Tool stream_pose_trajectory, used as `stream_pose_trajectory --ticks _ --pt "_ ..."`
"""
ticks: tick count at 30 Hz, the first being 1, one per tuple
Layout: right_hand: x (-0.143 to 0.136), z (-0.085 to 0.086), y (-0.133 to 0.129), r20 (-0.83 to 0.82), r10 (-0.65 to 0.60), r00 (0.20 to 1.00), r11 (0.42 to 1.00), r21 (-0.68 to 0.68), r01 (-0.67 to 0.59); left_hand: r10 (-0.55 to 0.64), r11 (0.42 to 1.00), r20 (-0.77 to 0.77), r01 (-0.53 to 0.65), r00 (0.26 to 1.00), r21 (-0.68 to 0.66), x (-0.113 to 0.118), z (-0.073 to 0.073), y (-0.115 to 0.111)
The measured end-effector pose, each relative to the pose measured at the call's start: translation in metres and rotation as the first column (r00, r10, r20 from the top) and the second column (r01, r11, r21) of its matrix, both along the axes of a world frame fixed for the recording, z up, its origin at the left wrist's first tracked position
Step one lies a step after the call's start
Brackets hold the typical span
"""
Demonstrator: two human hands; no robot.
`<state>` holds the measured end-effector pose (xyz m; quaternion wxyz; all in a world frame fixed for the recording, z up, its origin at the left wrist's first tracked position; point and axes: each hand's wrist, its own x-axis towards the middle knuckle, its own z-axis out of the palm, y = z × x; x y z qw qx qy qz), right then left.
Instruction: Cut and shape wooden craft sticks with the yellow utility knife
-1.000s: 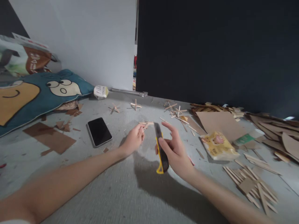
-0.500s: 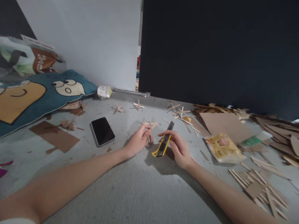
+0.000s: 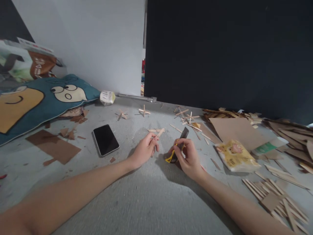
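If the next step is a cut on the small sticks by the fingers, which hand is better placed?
Right, I'd say. The right hand already holds the cutter, close to the sticks. The left hand has its fingers at them, so it seems better suited to steadying.

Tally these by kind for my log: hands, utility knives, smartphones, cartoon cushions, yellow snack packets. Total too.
Hands (left hand, right hand): 2
Utility knife: 1
Smartphone: 1
Cartoon cushion: 1
Yellow packet: 1
Total: 6
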<state>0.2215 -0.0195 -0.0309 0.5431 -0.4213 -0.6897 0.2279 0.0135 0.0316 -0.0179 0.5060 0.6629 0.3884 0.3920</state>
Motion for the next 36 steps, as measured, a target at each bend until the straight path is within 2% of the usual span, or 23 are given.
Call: stream_pose_trajectory --ticks 3,5,9,12,15,18,21,23,26,29,33,36 --pt "0.001 -0.003 0.002 -0.114 -0.013 0.993 0.992 0.126 0.028 0.018 1.0 -0.027 -0.018 0.999 0.014 0.0 0.002 -0.001" --pt "0.003 -0.002 0.002 -0.077 -0.046 0.996 0.99 0.133 0.056 0.034 0.999 -0.08 -0.031 0.996 0.041 -0.001 0.005 -0.002" --pt "0.007 0.003 -0.001 0.026 -0.118 0.993 0.993 0.034 0.117 0.08 0.962 -0.266 -0.004 0.961 0.274 -0.002 0.006 -0.003" --pt "0.009 0.003 0.001 0.02 -0.111 0.994 0.992 0.068 0.109 0.099 0.911 -0.37 0.065 0.924 0.407 -0.003 0.002 -0.003" --pt "0.007 0.001 0.005 0.042 -0.151 0.988 0.985 0.087 0.147 0.073 0.921 -0.417 0.099 0.906 0.378 -0.002 -0.001 -0.006" --pt "0.006 0.001 0.008 0.08 -0.244 0.967 0.968 0.082 0.237 0.005 0.934 -0.447 0.156 0.894 0.322 -0.001 0.004 -0.011" --pt "0.007 0.005 0.006 0.109 -0.263 0.958 0.963 -0.025 0.267 -0.064 0.929 -0.481 0.229 0.874 0.292 0.0 0.01 -0.014" --pt "0.007 0.008 0.004 0.093 -0.26 0.961 0.959 -0.089 0.268 -0.04 0.92 -0.487 0.222 0.872 0.323 0.0 0.011 -0.013" --pt "0.007 0.012 0.001 0.053 -0.225 0.973 0.968 -0.101 0.229 0.084 0.892 -0.494 0.156 0.865 0.425 0.0 0.011 -0.013" --pt "0.003 0.012 0.002 -0.059 -0.154 0.986 0.986 -0.073 0.15 0.232 0.839 -0.577 0.138 0.783 0.525 0.001 0.014 -0.023" --pt "0.0 0.009 0.008 -0.222 -0.121 0.967 0.99 -0.097 0.102 0.405 0.78 -0.724 0.202 0.558 0.592 0.006 0.024 -0.053" --pt "0.002 0.011 0.011 -0.212 -0.137 0.968 0.985 -0.134 0.11 0.405 0.762 -0.742 0.25 0.534 0.597 0.01 0.027 -0.072"
